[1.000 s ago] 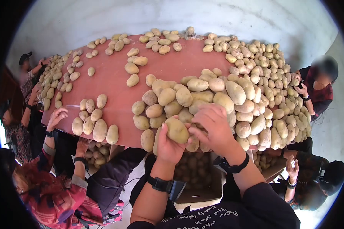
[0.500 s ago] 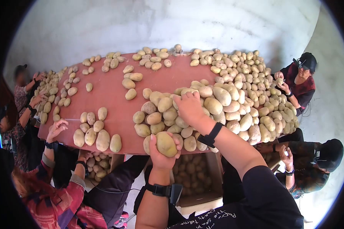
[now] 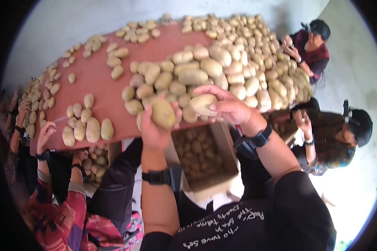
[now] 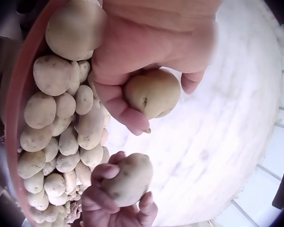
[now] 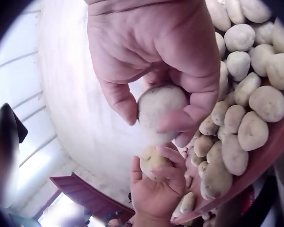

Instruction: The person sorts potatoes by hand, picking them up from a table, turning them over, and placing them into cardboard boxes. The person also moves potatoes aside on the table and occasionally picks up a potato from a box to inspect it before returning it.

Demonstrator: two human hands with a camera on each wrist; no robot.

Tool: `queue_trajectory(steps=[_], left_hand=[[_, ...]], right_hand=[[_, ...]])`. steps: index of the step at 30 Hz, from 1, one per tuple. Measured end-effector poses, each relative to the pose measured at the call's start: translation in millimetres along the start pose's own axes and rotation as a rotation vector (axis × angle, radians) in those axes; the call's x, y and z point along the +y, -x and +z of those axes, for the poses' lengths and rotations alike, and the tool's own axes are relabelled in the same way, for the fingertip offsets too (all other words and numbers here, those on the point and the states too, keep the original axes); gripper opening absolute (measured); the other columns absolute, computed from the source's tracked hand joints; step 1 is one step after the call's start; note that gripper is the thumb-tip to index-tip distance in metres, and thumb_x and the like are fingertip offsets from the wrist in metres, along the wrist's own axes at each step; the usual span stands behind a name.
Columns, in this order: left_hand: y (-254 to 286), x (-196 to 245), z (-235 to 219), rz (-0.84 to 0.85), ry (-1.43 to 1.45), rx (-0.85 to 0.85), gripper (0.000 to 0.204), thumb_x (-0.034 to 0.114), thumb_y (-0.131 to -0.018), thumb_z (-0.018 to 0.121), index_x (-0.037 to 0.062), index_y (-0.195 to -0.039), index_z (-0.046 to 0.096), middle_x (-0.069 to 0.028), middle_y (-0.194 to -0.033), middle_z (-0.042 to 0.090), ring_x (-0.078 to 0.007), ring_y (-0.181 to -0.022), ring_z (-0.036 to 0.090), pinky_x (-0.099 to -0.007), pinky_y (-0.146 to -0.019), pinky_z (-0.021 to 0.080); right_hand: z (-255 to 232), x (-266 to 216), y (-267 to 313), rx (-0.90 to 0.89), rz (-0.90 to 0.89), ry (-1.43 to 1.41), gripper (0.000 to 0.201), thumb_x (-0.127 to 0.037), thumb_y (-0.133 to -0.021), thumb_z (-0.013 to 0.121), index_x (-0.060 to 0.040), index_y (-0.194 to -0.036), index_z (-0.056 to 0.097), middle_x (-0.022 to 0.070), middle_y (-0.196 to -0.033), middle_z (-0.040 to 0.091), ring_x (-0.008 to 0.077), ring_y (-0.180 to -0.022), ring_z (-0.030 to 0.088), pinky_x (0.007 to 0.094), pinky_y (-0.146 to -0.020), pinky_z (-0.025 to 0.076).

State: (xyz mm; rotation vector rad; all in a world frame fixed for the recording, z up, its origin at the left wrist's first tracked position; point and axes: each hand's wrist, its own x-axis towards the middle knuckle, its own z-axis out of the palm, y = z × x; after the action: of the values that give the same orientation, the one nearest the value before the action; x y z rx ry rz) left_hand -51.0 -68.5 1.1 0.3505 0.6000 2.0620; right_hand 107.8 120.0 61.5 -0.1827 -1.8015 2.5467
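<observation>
My left hand (image 3: 155, 133) grips a large yellowish potato (image 3: 163, 113) with the thumb on one side and fingers on the other, over the front edge of the table. Just to its right, my right hand (image 3: 232, 108) holds a smaller pale potato (image 3: 202, 104) between thumb and fingers. Both potatoes also show in the left wrist view, the left hand's potato (image 4: 153, 93) above and the right hand's potato (image 4: 128, 180) below it. A large heap of potatoes (image 3: 192, 76) lies on the table right behind my hands.
The reddish table (image 3: 92, 79) carries several small potato groups at left and back. Below its front edge stands a cardboard box (image 3: 215, 186) with potatoes inside. Other people work around it: a person in a red patterned top (image 3: 56, 217) at left, two capped people at right.
My right hand reached away from the left hand into the heap, then came back holding a smaller potato. The left hand has kept its large potato. The head view has shifted and tilted.
</observation>
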Motion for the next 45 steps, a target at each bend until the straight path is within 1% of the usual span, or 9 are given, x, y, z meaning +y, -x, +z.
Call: queue_trajectory(steps=[5,9,22,23,26,27,31,40,45], left_hand=[[16,5,13,-0.029,-0.274,-0.105,0.053,0.025,-0.092,0.055,0.0086,-0.140,0.040,-0.0169,-0.120,0.061,-0.0274,-0.096,0.066,-0.0316,-0.058,0.054],[25,3,19,-0.174,-0.519,-0.177,0.057,0.035,-0.092,0.056,0.0073,-0.140,0.042,-0.0158,-0.112,0.064,-0.0242,-0.091,0.067,-0.0287,-0.057,0.052],[19,-16,18,-0.271,-0.478,-0.250,0.076,0.070,-0.096,0.026,0.0078,-0.135,0.047,-0.0155,-0.106,0.065,-0.0212,-0.084,0.067,-0.0276,-0.049,0.049],[17,-12,16,-0.301,-0.492,-0.304,0.081,0.073,-0.094,0.025,0.0078,-0.138,0.044,-0.0146,-0.111,0.064,-0.0223,-0.095,0.066,-0.0314,-0.064,0.054],[13,-22,19,-0.214,-0.457,-0.272,0.082,0.073,-0.093,0.028,0.0085,-0.142,0.040,-0.0144,-0.123,0.060,-0.0236,-0.111,0.060,-0.0370,-0.086,0.053],[10,-21,16,-0.223,-0.398,-0.326,0.082,0.069,-0.096,0.033,0.0065,-0.149,0.032,-0.0149,-0.138,0.050,-0.0245,-0.128,0.049,-0.0395,-0.106,0.040],[-3,-21,24,-0.112,-0.223,-0.460,0.078,0.052,-0.100,0.044,0.0011,-0.154,0.019,-0.0185,-0.152,0.033,-0.0276,-0.139,0.036,-0.0414,-0.112,0.032],[-19,9,18,-0.180,-0.730,0.016,0.033,0.023,-0.101,0.052,0.0004,-0.125,0.056,-0.0130,-0.109,0.067,-0.0202,-0.099,0.067,-0.0339,-0.089,0.053],[-42,3,-2,0.391,-0.777,0.417,0.019,0.004,-0.096,0.055,0.0011,-0.115,0.059,-0.0064,-0.101,0.067,-0.0144,-0.095,0.064,-0.0259,-0.082,0.050]], right_hand=[[3,34,36,0.004,0.368,0.719,0.036,-0.019,-0.083,0.068,-0.0128,-0.119,0.066,0.0017,-0.103,0.066,0.0103,-0.081,0.060,0.0258,-0.068,0.052],[-3,64,46,-0.045,0.558,0.749,0.038,-0.013,-0.079,0.071,-0.0112,-0.117,0.066,0.0041,-0.103,0.064,0.0138,-0.082,0.062,0.0286,-0.073,0.051],[-26,113,31,-0.334,0.504,1.053,0.035,-0.018,-0.080,0.070,-0.0168,-0.115,0.070,0.0123,-0.107,0.069,0.0272,-0.094,0.065,0.0347,-0.084,0.049],[-22,94,26,-0.341,0.487,1.050,0.029,-0.024,-0.086,0.067,-0.0130,-0.113,0.071,0.0102,-0.110,0.069,0.0235,-0.100,0.065,0.0352,-0.088,0.049],[-19,67,10,-0.245,0.103,0.683,0.040,-0.033,-0.091,0.064,-0.0049,-0.120,0.065,0.0103,-0.115,0.067,0.0226,-0.109,0.062,0.0358,-0.091,0.050],[-20,60,5,-0.224,0.288,0.343,0.059,-0.040,-0.093,0.064,0.0008,-0.134,0.051,0.0130,-0.128,0.059,0.0264,-0.118,0.058,0.0393,-0.097,0.050],[-23,62,-2,-0.301,0.080,-0.229,0.075,-0.041,-0.091,0.067,-0.0005,-0.144,0.034,0.0156,-0.136,0.050,0.0314,-0.122,0.056,0.0425,-0.095,0.053],[-31,65,-10,-0.396,0.176,-0.249,0.076,-0.019,-0.084,0.075,-0.0060,-0.147,0.034,0.0114,-0.132,0.051,0.0242,-0.117,0.056,0.0351,-0.085,0.056],[-30,86,-14,-0.639,0.197,0.440,0.071,-0.019,-0.076,0.077,-0.0074,-0.138,0.044,0.0106,-0.127,0.054,0.0219,-0.117,0.052,0.0347,-0.100,0.042]])
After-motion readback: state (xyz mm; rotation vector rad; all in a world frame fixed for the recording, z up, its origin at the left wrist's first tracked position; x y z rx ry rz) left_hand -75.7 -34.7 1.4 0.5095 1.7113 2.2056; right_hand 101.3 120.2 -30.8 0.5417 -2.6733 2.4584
